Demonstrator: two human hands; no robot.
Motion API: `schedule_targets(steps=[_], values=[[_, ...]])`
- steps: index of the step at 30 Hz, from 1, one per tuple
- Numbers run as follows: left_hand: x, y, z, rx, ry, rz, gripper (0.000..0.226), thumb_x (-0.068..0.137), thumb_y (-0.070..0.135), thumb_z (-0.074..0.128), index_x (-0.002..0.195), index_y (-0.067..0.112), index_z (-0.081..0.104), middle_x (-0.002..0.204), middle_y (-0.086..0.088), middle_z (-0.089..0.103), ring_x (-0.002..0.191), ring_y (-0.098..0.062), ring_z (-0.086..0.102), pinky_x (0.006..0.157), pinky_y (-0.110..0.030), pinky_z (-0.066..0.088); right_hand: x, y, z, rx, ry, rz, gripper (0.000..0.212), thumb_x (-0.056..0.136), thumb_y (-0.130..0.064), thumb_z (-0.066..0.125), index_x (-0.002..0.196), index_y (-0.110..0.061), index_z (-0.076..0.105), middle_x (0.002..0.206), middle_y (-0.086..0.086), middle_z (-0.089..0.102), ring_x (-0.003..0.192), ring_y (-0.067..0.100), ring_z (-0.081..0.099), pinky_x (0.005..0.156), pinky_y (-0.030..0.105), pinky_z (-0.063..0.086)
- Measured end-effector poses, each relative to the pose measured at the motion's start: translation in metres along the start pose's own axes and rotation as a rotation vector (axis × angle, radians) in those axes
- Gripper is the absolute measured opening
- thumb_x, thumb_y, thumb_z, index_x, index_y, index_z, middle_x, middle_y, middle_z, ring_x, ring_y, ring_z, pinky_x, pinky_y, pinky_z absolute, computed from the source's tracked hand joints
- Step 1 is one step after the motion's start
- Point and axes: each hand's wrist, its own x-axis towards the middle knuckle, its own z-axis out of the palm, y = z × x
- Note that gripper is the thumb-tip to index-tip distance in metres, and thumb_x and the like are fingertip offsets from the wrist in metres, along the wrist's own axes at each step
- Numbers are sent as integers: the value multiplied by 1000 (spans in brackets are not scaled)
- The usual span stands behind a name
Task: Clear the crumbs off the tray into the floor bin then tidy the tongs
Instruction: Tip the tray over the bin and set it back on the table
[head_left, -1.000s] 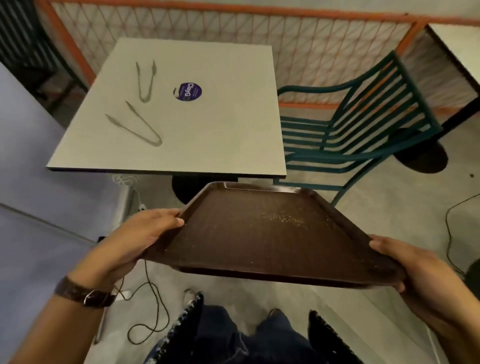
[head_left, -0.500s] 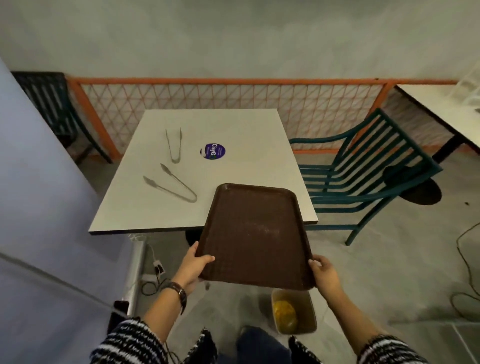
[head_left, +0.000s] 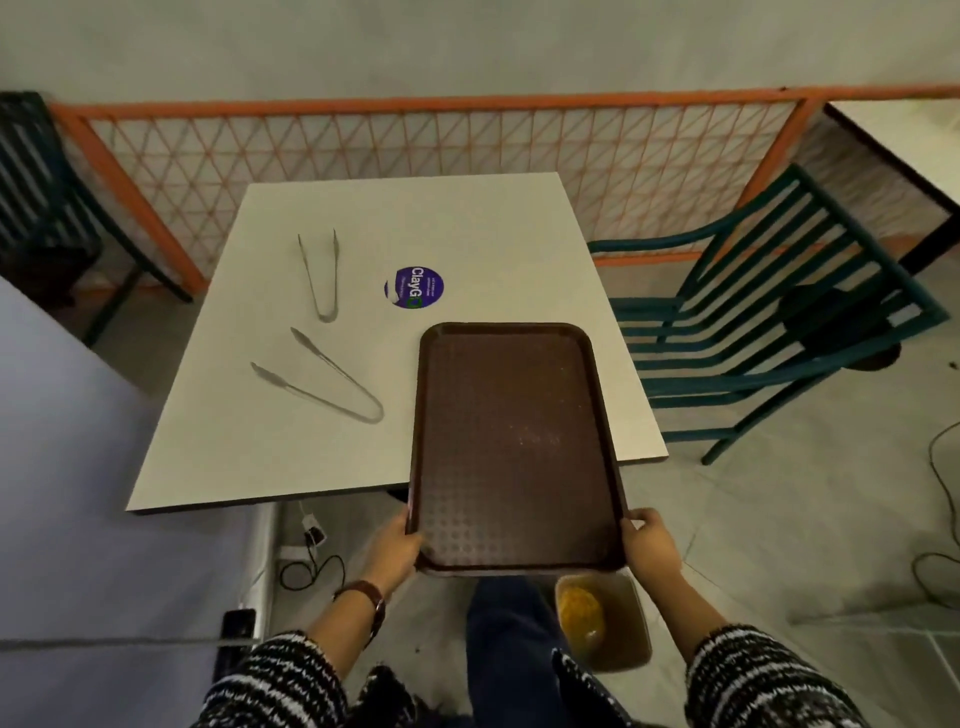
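I hold a brown tray (head_left: 511, 447) by its near corners, its far end over the table's front right part. My left hand (head_left: 395, 545) grips the near left corner, my right hand (head_left: 647, 543) the near right corner. A few pale crumbs (head_left: 540, 441) lie near the tray's middle. Below the tray's near edge a beige floor bin (head_left: 631, 631) stands by my leg, with something yellow inside. Two metal tongs lie on the white table (head_left: 467, 228): a larger pair (head_left: 322, 387) near the front left, a smaller pair (head_left: 322, 275) behind it.
A round purple sticker (head_left: 414, 287) sits mid-table. A green slatted chair (head_left: 769, 332) stands right of the table, an orange mesh fence (head_left: 415, 150) behind it. A grey partition (head_left: 67, 493) fills the left. Cables (head_left: 311, 566) trail on the floor.
The view rose and pulled back. The tray moved forward and now lies over the table's front right part, with its long side pointing away from me. The floor bin came into view.
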Motion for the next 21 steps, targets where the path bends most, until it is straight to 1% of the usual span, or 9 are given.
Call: schedule_targets(steps=[1, 3, 5, 8, 10, 14, 16, 19, 21], values=[[14, 0, -2, 126, 29, 45, 36, 90, 11, 50, 124, 23, 53, 113, -7, 63, 93, -18, 58, 89, -31, 49, 10, -6, 2, -29, 7, -11, 27, 97, -18, 42, 120, -7, 50, 95, 17, 62, 75, 26, 55, 57, 27, 39], [40, 2, -4, 436, 145, 126, 33, 91, 15, 49, 124, 19, 53, 107, -9, 57, 87, -20, 56, 82, -28, 48, 30, -19, 4, -117, 18, -42, 26, 97, -18, 40, 121, -10, 50, 99, 16, 65, 79, 26, 58, 67, 29, 44], [62, 7, -7, 610, 242, 186, 43, 92, 16, 47, 135, 14, 44, 104, -8, 51, 87, -21, 56, 80, -27, 48, 48, -34, 4, -183, 35, -57, 24, 97, -18, 41, 120, -16, 48, 87, 10, 66, 72, 24, 61, 65, 32, 47], [90, 19, -10, 616, 219, 192, 55, 96, 21, 39, 148, 24, 19, 101, -6, 49, 85, -19, 56, 74, -26, 45, 72, -62, -4, -243, 9, -68, 24, 95, -15, 42, 118, -18, 41, 65, 2, 59, 57, 18, 57, 51, 29, 41], [109, 32, -10, 608, 202, 153, 55, 98, 25, 34, 148, 31, 12, 101, -6, 52, 86, -19, 56, 73, -27, 43, 88, -80, -10, -297, -28, -74, 22, 95, -15, 43, 116, -17, 40, 66, 1, 58, 56, 18, 55, 51, 29, 40], [156, 58, -12, 538, 239, 140, 53, 98, 21, 32, 147, 36, 18, 94, -7, 58, 81, -20, 59, 76, -33, 51, 129, -122, -16, -316, -103, -43, 19, 95, -18, 43, 113, -13, 40, 84, 11, 65, 50, 21, 60, 42, 23, 42], [176, 74, -19, 471, 210, 113, 54, 97, 20, 32, 146, 40, 17, 93, -6, 61, 77, -19, 61, 71, -32, 53, 147, -143, -12, -306, -172, 19, 21, 95, -15, 43, 115, -11, 39, 88, 16, 65, 50, 25, 62, 39, 24, 43], [200, 110, -30, 400, 178, 89, 54, 97, 19, 34, 144, 40, 17, 103, -4, 64, 84, -21, 62, 76, -32, 53, 161, -171, -10, -254, -233, 88, 23, 95, -15, 42, 117, -10, 37, 78, 15, 64, 47, 24, 61, 44, 28, 51], [231, 139, -44, 344, 175, 49, 54, 95, 18, 39, 145, 32, 24, 114, -8, 62, 89, -28, 63, 70, -35, 56, 176, -198, -3, -182, -263, 110, 22, 95, -15, 43, 116, -11, 37, 74, 13, 62, 44, 23, 59, 44, 27, 49]])
